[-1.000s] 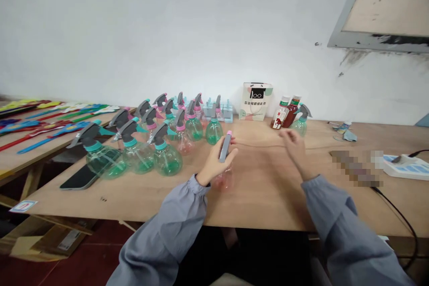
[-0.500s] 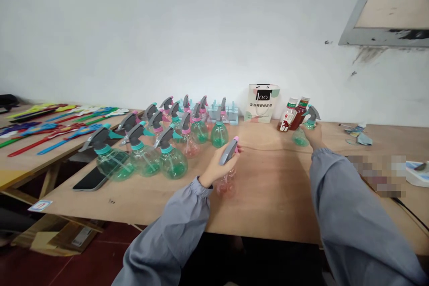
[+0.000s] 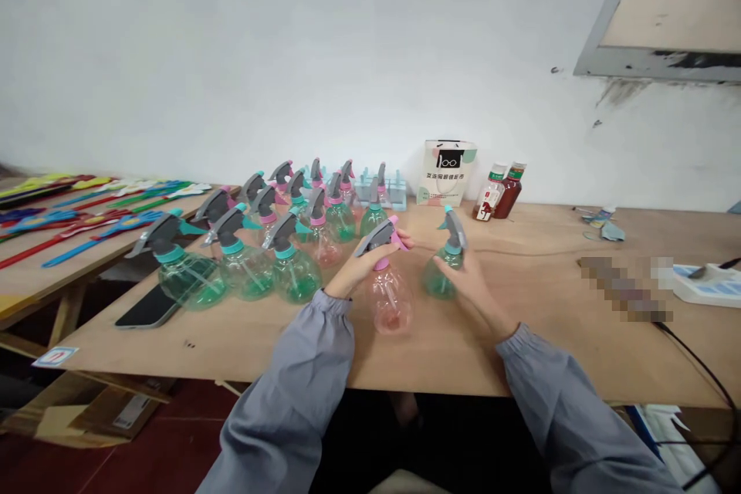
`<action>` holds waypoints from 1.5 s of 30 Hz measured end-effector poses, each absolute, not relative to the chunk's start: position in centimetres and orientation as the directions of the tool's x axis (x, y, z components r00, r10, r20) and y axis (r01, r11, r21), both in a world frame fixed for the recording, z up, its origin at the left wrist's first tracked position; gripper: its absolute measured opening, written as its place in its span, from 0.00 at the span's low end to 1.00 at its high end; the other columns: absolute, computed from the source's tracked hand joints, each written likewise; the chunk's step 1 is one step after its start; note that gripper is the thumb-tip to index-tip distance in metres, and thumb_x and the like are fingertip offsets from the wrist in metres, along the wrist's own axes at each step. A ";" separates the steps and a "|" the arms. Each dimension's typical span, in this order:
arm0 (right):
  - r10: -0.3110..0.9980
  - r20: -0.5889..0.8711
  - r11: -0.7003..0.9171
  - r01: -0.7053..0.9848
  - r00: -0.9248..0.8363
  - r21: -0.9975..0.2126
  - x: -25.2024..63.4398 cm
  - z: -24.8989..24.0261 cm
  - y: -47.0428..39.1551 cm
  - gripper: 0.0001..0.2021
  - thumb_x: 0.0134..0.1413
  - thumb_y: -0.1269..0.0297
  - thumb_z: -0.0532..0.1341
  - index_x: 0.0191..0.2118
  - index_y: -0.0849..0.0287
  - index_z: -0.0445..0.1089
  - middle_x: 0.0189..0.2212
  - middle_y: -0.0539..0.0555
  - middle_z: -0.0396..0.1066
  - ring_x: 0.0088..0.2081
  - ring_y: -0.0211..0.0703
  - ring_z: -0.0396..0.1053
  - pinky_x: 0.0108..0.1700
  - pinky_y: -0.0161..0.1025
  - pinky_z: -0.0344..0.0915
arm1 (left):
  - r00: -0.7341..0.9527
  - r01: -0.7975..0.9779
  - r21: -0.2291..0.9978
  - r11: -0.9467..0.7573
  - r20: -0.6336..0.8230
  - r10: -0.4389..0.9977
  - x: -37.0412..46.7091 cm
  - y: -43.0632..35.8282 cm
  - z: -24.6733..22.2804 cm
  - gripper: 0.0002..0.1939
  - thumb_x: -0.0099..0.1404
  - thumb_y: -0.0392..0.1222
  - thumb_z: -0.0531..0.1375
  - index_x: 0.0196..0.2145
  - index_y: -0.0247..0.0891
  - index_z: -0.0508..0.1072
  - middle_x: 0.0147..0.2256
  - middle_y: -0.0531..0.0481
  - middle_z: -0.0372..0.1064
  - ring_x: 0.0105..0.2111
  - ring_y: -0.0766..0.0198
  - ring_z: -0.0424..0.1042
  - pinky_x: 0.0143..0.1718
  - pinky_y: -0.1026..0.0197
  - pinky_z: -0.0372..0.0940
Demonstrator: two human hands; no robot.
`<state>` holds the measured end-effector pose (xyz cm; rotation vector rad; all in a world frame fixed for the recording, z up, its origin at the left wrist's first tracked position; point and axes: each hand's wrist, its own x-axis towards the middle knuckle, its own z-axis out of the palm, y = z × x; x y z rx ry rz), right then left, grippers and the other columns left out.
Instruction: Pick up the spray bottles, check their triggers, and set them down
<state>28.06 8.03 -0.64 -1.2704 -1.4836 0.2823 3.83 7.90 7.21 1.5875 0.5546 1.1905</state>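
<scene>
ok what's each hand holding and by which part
Left hand: a pink spray bottle, by its sprayer head. Right hand: a green spray bottle, by its upper body, just below the sprayer head.

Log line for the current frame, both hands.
left hand: on pink spray bottle | right hand: gripping green spray bottle | paper bag: upright near wall

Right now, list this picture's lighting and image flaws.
Head view: wide-angle distortion seems to stretch the leftmost spray bottle; a pixelated patch hides detail at right; a soft shadow dulls the wooden table near the right hand.
</scene>
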 end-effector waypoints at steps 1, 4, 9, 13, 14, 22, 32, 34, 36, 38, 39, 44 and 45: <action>0.815 0.550 0.389 0.531 0.182 -0.752 27.0 -0.5 7.5 0.24 0.49 0.45 0.65 0.45 0.56 0.65 0.38 0.56 0.72 0.39 0.51 0.71 0.45 0.51 0.69 | 0.406 -0.210 0.911 -0.354 0.410 0.816 3.8 7.9 7.4 0.18 0.58 0.53 0.65 0.40 0.38 0.77 0.39 0.43 0.79 0.50 0.50 0.76 0.58 0.49 0.64; 0.824 0.533 0.375 0.519 0.194 -0.768 25.4 -0.2 6.4 0.24 0.49 0.46 0.65 0.46 0.55 0.65 0.38 0.56 0.74 0.40 0.52 0.72 0.45 0.52 0.69 | 0.396 -0.208 0.916 -0.343 0.399 0.827 3.7 7.7 7.5 0.18 0.56 0.54 0.66 0.37 0.39 0.76 0.36 0.44 0.79 0.47 0.50 0.77 0.52 0.51 0.67; 0.829 0.525 0.361 0.532 0.192 -0.766 25.2 0.0 5.7 0.22 0.49 0.47 0.64 0.45 0.54 0.66 0.39 0.57 0.75 0.41 0.54 0.74 0.45 0.52 0.70 | 0.241 -0.221 0.913 -0.343 0.392 0.888 4.0 7.9 6.7 0.17 0.56 0.55 0.65 0.22 0.40 0.68 0.22 0.53 0.67 0.28 0.62 0.72 0.36 0.58 0.68; 0.822 0.537 0.366 0.549 0.188 -0.752 25.4 0.0 6.0 0.22 0.49 0.47 0.64 0.46 0.54 0.66 0.38 0.57 0.76 0.41 0.55 0.74 0.45 0.52 0.70 | 0.237 -0.225 0.902 -0.368 0.417 0.877 4.1 7.7 6.7 0.17 0.57 0.55 0.64 0.22 0.41 0.67 0.21 0.54 0.65 0.26 0.64 0.69 0.38 0.58 0.68; 0.821 0.540 0.368 0.551 0.185 -0.749 25.4 -0.1 6.0 0.22 0.49 0.47 0.64 0.46 0.54 0.66 0.38 0.57 0.76 0.41 0.54 0.74 0.45 0.52 0.70 | 0.278 -0.203 0.902 -0.382 0.427 0.860 4.1 7.5 6.7 0.15 0.56 0.55 0.64 0.24 0.41 0.69 0.23 0.53 0.68 0.29 0.63 0.71 0.41 0.58 0.68; 0.821 0.547 0.370 0.576 0.165 -0.729 25.8 -0.2 5.8 0.21 0.51 0.48 0.64 0.46 0.55 0.67 0.40 0.58 0.76 0.42 0.55 0.75 0.46 0.53 0.70 | 0.198 -0.180 0.904 -0.387 0.418 0.886 4.1 8.0 6.1 0.18 0.62 0.54 0.60 0.22 0.40 0.71 0.22 0.51 0.70 0.26 0.63 0.73 0.37 0.59 0.69; 0.812 0.556 0.371 0.578 0.177 -0.727 25.8 -0.2 5.7 0.23 0.51 0.48 0.64 0.49 0.55 0.67 0.42 0.59 0.76 0.44 0.57 0.74 0.48 0.54 0.70 | 0.128 -0.212 0.911 -0.354 0.385 0.914 4.4 8.0 6.4 0.16 0.61 0.51 0.59 0.21 0.40 0.70 0.21 0.52 0.70 0.27 0.62 0.74 0.37 0.58 0.69; 0.806 0.566 0.380 0.582 0.174 -0.719 25.8 -0.2 5.6 0.22 0.52 0.49 0.64 0.50 0.54 0.67 0.44 0.59 0.76 0.45 0.56 0.74 0.48 0.54 0.70 | 0.114 -0.222 0.902 -0.369 0.400 0.909 4.4 8.1 6.3 0.15 0.60 0.50 0.59 0.21 0.40 0.70 0.22 0.52 0.69 0.27 0.62 0.74 0.37 0.58 0.68; 0.807 0.566 0.382 0.581 0.169 -0.719 25.9 -0.3 5.6 0.21 0.52 0.49 0.64 0.49 0.53 0.67 0.43 0.59 0.76 0.45 0.56 0.74 0.48 0.53 0.70 | 0.140 -0.222 0.882 -0.417 0.452 0.881 4.3 8.2 6.3 0.13 0.60 0.49 0.59 0.23 0.40 0.72 0.27 0.50 0.74 0.33 0.60 0.76 0.43 0.57 0.69; 0.809 0.563 0.382 0.578 0.169 -0.721 25.9 -0.4 5.7 0.21 0.52 0.48 0.64 0.48 0.54 0.68 0.42 0.59 0.76 0.44 0.56 0.74 0.47 0.53 0.71 | 0.167 -0.199 0.873 -0.445 0.477 0.863 4.2 8.3 6.2 0.12 0.60 0.49 0.60 0.26 0.40 0.73 0.33 0.49 0.76 0.39 0.59 0.77 0.47 0.57 0.68; 0.809 0.562 0.380 0.576 0.172 -0.724 25.9 -0.5 5.7 0.22 0.52 0.47 0.64 0.48 0.54 0.68 0.42 0.59 0.76 0.44 0.56 0.74 0.47 0.54 0.71 | 0.164 -0.180 0.880 -0.439 0.467 0.869 4.3 8.4 6.2 0.12 0.60 0.50 0.61 0.26 0.40 0.74 0.32 0.49 0.76 0.39 0.59 0.76 0.47 0.57 0.68; 0.811 0.556 0.376 0.565 0.183 -0.734 25.9 -0.4 5.6 0.25 0.50 0.46 0.64 0.49 0.56 0.67 0.43 0.60 0.76 0.45 0.58 0.74 0.49 0.56 0.70 | 0.022 -0.188 0.898 -0.399 0.409 0.912 4.4 8.5 6.0 0.16 0.60 0.51 0.58 0.19 0.40 0.68 0.21 0.52 0.66 0.26 0.64 0.70 0.35 0.61 0.67; 0.812 0.556 0.379 0.564 0.177 -0.733 25.9 -0.3 5.6 0.24 0.51 0.46 0.64 0.49 0.56 0.68 0.43 0.60 0.76 0.45 0.58 0.74 0.49 0.55 0.70 | 0.025 -0.188 0.892 -0.412 0.424 0.905 4.4 8.4 6.1 0.16 0.60 0.51 0.58 0.20 0.40 0.68 0.21 0.52 0.67 0.26 0.64 0.70 0.36 0.61 0.67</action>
